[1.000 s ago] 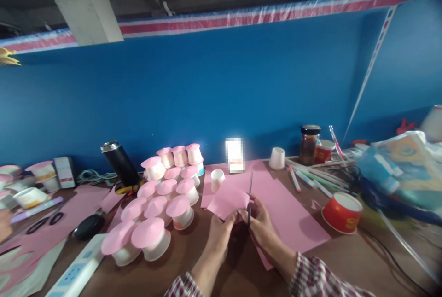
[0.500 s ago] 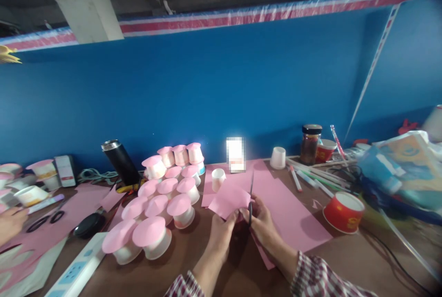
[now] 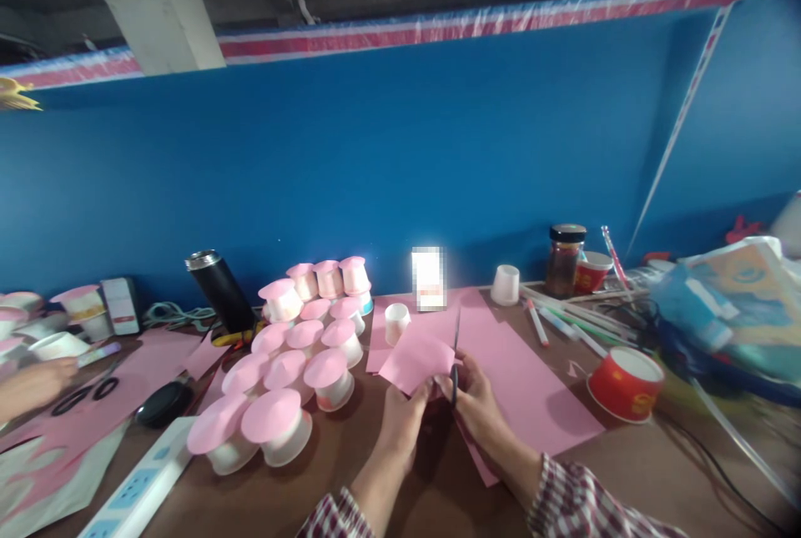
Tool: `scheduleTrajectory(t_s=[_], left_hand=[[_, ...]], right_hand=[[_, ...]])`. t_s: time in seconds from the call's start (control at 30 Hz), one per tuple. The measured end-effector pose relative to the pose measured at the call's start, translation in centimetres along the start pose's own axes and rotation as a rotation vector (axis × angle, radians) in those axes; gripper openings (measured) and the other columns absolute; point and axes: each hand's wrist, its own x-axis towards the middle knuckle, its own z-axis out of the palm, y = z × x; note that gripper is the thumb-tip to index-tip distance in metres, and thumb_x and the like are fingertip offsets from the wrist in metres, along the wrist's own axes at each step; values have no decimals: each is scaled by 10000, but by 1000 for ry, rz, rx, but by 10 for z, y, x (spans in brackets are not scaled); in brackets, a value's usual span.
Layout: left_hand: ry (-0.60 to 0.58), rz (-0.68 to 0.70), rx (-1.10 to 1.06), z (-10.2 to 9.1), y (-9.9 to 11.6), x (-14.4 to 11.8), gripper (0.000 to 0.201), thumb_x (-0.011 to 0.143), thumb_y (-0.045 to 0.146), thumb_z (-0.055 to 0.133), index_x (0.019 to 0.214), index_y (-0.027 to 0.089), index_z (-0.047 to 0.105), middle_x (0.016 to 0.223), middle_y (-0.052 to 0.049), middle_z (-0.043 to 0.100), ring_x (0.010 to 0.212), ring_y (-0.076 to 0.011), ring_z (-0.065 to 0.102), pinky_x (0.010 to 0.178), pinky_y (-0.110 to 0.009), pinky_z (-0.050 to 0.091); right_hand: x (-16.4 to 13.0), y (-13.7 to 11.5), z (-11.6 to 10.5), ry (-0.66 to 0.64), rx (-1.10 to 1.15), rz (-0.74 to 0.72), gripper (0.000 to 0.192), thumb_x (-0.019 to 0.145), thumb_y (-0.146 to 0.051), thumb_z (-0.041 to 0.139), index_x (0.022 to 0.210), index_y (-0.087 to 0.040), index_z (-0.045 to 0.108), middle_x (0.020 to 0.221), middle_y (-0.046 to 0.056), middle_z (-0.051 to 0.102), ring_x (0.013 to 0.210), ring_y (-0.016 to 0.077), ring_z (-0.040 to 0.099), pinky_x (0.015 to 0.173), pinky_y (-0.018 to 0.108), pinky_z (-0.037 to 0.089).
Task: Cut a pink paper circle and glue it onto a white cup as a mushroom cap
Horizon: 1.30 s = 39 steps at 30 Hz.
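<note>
Left hand (image 3: 400, 421) pinches the pink paper piece (image 3: 418, 359) taut above the large pink sheet (image 3: 519, 384) on the table (image 3: 400, 488), so the scissors (image 3: 455, 354) clasped in the right hand (image 3: 479, 404) meet its edge; pink-topped cups (image 3: 294, 371) crowd left of the sheet.

Left of the hands, a dense group of pink-topped cups (image 3: 294, 371) blocks the way, with a black flask (image 3: 220, 292) behind it. On the right, a red cup (image 3: 624, 384) and scattered markers (image 3: 551, 323) stand in the way. The bare brown table (image 3: 350, 438) near the person (between cups and arms) is free, and the flat pink sheet (image 3: 526, 379) is passable.
</note>
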Motion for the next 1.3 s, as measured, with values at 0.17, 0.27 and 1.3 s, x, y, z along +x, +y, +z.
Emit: scheduleTrajectory(t_s=[0.17, 0.27, 1.3], left_hand=[[-4, -28, 23, 3, 7, -4, 436, 651, 363, 735, 945, 46, 674, 850, -164, 722, 780, -271, 681, 731, -359, 523], [-7, -1, 2, 4, 7, -4, 440, 646, 349, 740, 966, 55, 669, 874, -159, 722, 807, -269, 679, 736, -348, 522], [180, -1, -358, -5, 4, 1, 329, 645, 334, 735, 835, 81, 645, 752, -94, 696, 711, -210, 671, 676, -321, 520]], right_hand=[[0, 1, 0, -24, 28, 7, 512, 672, -310, 771, 1110, -202, 530, 924, 57, 694, 795, 216, 665, 677, 319, 539], [0, 5, -1, -37, 50, -2, 515, 679, -327, 766, 1117, -203, 527, 928, 61, 692, 794, 218, 665, 686, 330, 537], [-17, -9, 8, -250, -358, -49, 331, 810, -337, 636, 1112, -215, 579, 953, 46, 686, 856, 211, 637, 750, 311, 505]])
